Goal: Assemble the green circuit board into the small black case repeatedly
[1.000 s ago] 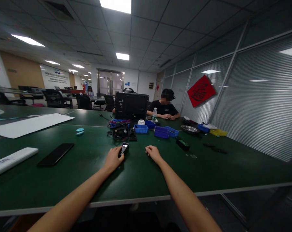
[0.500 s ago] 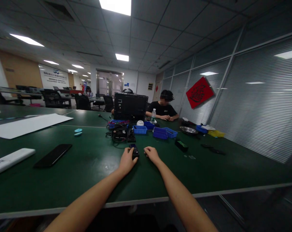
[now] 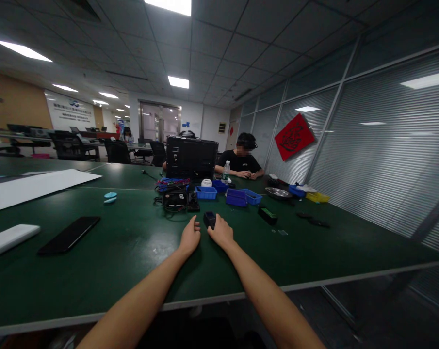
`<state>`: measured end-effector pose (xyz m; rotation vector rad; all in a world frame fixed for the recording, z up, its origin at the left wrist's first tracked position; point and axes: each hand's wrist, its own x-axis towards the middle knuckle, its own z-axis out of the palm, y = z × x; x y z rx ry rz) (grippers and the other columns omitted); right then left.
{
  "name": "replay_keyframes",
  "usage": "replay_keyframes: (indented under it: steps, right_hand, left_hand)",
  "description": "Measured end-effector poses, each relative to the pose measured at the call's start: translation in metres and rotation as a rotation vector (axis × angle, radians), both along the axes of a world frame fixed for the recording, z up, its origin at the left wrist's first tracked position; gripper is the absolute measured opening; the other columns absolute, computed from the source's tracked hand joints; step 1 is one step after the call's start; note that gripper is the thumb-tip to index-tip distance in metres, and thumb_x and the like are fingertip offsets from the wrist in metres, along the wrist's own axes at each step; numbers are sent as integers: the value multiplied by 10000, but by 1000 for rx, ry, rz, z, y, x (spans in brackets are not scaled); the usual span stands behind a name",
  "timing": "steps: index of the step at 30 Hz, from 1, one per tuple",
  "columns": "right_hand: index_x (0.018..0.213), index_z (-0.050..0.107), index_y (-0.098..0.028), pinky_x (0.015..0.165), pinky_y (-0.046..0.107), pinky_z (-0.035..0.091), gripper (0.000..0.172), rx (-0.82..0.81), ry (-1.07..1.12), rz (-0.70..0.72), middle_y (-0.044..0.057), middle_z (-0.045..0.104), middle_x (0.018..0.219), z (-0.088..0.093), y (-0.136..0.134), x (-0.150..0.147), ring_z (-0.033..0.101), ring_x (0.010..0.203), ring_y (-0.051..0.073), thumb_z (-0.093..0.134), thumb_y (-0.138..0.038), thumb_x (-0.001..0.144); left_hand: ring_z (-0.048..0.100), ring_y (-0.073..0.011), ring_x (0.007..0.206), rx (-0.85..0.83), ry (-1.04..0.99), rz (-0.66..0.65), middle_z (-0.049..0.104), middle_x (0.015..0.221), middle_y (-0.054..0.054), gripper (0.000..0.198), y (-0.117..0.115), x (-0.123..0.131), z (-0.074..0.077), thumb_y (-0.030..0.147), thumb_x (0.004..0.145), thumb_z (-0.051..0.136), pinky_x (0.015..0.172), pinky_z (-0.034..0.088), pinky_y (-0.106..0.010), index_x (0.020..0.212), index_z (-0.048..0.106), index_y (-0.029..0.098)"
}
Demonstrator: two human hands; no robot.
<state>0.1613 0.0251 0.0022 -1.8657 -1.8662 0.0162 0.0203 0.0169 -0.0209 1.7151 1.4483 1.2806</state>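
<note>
A small black box-shaped device (image 3: 209,219) rests on the green table (image 3: 124,271) ahead of me; its exact kind is unclear. My right hand (image 3: 222,231) grips it from the right, thumb on the near side and fingers over the right side. Just to the left, my left hand (image 3: 190,235) lies on the table with nothing in it, its fingers apart and a gap between it and the device. Beyond my hands sits a black boxy unit with cables (image 3: 174,198), and beside that a small black stand (image 3: 193,202).
Blue bins (image 3: 206,193), a white ball (image 3: 206,182), a water bottle (image 3: 226,170) and a monitor (image 3: 192,157) stand farther back. A black-and-green box (image 3: 268,215) lies right, a black slab (image 3: 71,234) left. Across the table sits a person (image 3: 241,160).
The black device has passed from my left hand to my right. My left hand has let go and opened beside it. The view has shifted slightly to the right.
</note>
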Motion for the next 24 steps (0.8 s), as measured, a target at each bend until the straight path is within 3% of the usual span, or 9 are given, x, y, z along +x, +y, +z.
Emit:
replay_keyframes:
  steps: [3,8,12,18,20,24]
  right_hand:
    - [1148,448,-140,733,319,405,480,19,-9,-105,147,551,1038,-2,13,15,516,961,263,513,-382,739]
    - [1079,494,-106,742,325,403,432,47,42,-240,171,552,1020,-1,28,49,500,967,267,498,-383,748]
    - [1143,472,-116,772,327,387,464,78,133,-272,167,548,1051,2,28,58,479,1004,263,461,-394,773]
    - [1239,393,-86,849,329,368,546,267,389,-358,178,496,1167,10,31,72,444,1089,266,351,-433,819]
    - [1229,404,-68,812,308,404,542,247,497,-365,187,528,1124,10,34,82,510,1022,248,303,-428,836]
    - [1133,496,-80,563,284,478,530,105,792,-362,137,631,828,5,43,97,627,646,201,250,-452,846]
  left_hand:
    - [577,-93,805,7,19,0,592,1043,-73,615,-3,0,2,41,684,426,799,444,-243,1283,322,133]
    - [576,-105,825,-1,52,19,604,1010,-75,584,-6,1,5,81,711,427,805,429,-247,1284,319,116]
    - [569,-120,865,-1,90,20,612,990,-67,551,-8,0,7,103,723,423,809,420,-251,1268,348,124]
    - [560,-125,877,2,102,8,609,978,-58,528,-10,-1,8,103,718,425,808,419,-249,1244,382,123]
    - [559,-124,874,4,102,9,609,974,-52,524,-11,-2,8,100,716,426,809,419,-251,1237,388,134]
    - [558,-122,871,12,99,6,607,976,-49,521,-10,-3,8,93,711,429,809,419,-249,1229,397,139]
